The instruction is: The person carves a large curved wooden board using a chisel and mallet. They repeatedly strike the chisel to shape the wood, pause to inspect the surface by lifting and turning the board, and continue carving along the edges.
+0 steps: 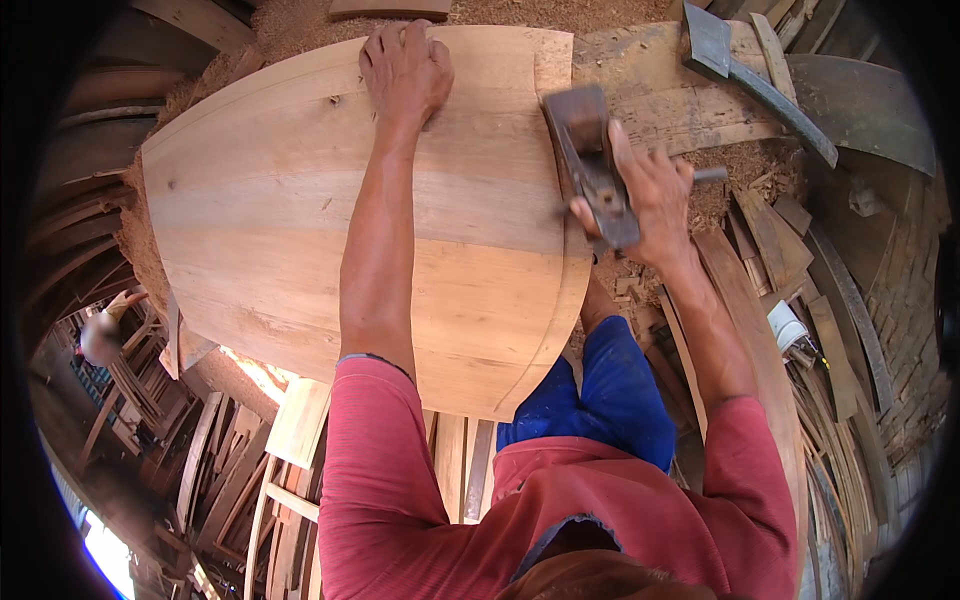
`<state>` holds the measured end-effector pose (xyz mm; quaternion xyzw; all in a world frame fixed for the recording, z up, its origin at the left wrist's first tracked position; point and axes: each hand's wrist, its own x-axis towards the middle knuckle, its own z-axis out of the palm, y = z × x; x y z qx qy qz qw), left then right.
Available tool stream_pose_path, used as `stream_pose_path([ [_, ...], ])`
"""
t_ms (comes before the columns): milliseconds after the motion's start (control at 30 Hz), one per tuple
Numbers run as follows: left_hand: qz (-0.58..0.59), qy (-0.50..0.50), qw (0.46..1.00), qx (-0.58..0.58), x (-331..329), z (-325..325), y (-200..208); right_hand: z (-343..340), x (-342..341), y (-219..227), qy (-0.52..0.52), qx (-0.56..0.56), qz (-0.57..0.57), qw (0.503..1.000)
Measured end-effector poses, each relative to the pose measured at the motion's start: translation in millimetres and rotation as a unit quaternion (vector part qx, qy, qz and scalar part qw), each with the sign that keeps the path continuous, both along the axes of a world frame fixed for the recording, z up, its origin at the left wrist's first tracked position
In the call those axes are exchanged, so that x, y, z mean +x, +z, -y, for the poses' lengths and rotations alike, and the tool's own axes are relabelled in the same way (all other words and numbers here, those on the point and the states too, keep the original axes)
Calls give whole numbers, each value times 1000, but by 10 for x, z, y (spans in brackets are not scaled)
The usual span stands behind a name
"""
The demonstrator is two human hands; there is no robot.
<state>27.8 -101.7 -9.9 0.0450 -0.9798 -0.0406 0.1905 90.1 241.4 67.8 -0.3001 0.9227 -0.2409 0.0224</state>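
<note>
A broad wooden panel (480,190) of joined boards, with a curved outline, lies in front of me. Near its far edge my left hand (405,75) presses down, its fingers bent over the rim. My right hand (650,195) is wrapped around a dark hand plane (592,165), which sits at the panel's right edge and is slightly blurred. A rod-like handle sticks out to the right of that hand. From this angle the plane's blade and sole are hidden.
A hatchet-like tool (710,45) with a long handle lies on a worn plank (660,90) at the far right. Wood shavings (715,210) cover the ground there. Stacked offcuts (770,240) and a white container (787,325) are at right. Another person (100,338) is at far left.
</note>
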Motion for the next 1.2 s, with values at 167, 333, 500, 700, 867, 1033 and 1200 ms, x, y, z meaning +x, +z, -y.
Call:
stream_pose_path([
  [167, 14, -8, 1000, 4, -69, -87, 27, 321, -245, -33, -68, -17, -18, 997],
  [333, 34, 5, 999, 11, -105, -62, 109, 260, -342, -77, -42, -28, -25, 998],
  [500, 44, 14, 999, 3, 11, -73, 57, -20, 366, 47, -29, 18, 23, 999],
  [700, 17, -11, 999, 31, -126, -67, 52, 456, -678, -97, -78, 32, -34, 996],
  [867, 13, 11, 1000, 19, -37, -13, 65, -77, 522, 105, -36, -6, 22, 999],
  [1033, 32, -9, 999, 25, -105, -116, 46, 440, -589, -31, -105, -8, -16, 994],
  [1200, 40, 18, 999, 12, -17, -51, 45, -2, 254, -21, -25, -6, -12, 1000],
])
